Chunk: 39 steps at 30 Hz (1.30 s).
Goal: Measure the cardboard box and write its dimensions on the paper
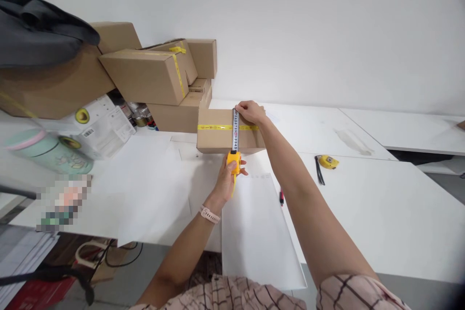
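Observation:
A cardboard box (215, 141) with yellow tape around it lies on the white table. Across its top runs the drawn-out blade of a yellow tape measure (234, 162). My left hand (225, 178) is wrapped round the tape measure's case at the box's near edge, with a wristband on that wrist. At the far edge, my right hand (252, 110) pinches the end of the blade against the box. A second yellow tape measure (329, 162) with a black strap lies on the table to the right, apart from both hands.
Several cardboard boxes (145, 77) are stacked at the back left by the wall. A mint-green bottle (47, 152) and a white box with avocado pictures (103, 128) stand on the left. Paper sheets (254, 232) cover the table's front, beside a red-and-black pen-like item (281, 197).

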Motion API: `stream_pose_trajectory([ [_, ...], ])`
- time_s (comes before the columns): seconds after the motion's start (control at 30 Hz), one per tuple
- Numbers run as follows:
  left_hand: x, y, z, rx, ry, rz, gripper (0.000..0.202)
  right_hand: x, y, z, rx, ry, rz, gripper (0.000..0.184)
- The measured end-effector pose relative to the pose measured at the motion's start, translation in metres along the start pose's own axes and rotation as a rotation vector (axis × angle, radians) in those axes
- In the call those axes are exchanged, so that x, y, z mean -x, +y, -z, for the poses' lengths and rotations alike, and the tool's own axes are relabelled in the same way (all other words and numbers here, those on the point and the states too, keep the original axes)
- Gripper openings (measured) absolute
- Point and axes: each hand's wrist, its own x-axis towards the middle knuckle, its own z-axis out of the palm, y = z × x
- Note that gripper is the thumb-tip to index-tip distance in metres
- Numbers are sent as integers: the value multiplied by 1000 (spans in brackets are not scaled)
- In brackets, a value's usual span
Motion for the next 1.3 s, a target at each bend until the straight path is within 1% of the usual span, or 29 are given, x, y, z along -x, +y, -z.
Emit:
stream_pose_trajectory([
  [0.17, 1, -7, -9, 17, 50, -47, 49, -3, -1, 1, -1, -34, -15, 42],
  [0.27, 2, -12, -13, 16, 69, -59, 54, -5, -3, 1, -17, -55, -32, 46],
  [0.4, 4, -24, -16, -10, 52, -51, 64, -3, -5, 2, -30, -66, -44, 47],
  [0.57, 3, -34, -17, -14, 33, -56, 68, 2, -6, 2, -15, -21, -56, 46],
  [0.7, 6, -32, -15, -29, 22, -70, 68, 4, -8, 1, 3, -3, -74, 45],
  [0.87, 10, -25, -12, -64, 21, -35, 65, 5, -9, -1, 36, 22, -80, 46],
  [0.97, 11, -21, -9, -71, 15, -41, 63, 7, -10, -2, 40, 37, -80, 48],
  [1.13, 11, -16, 0, -71, 8, -38, 62, 10, -12, -1, 37, 31, -87, 50],
  [1.3, 11, -15, 6, -77, -8, -29, 63, 11, -15, 0, 40, 24, -95, 50],
])
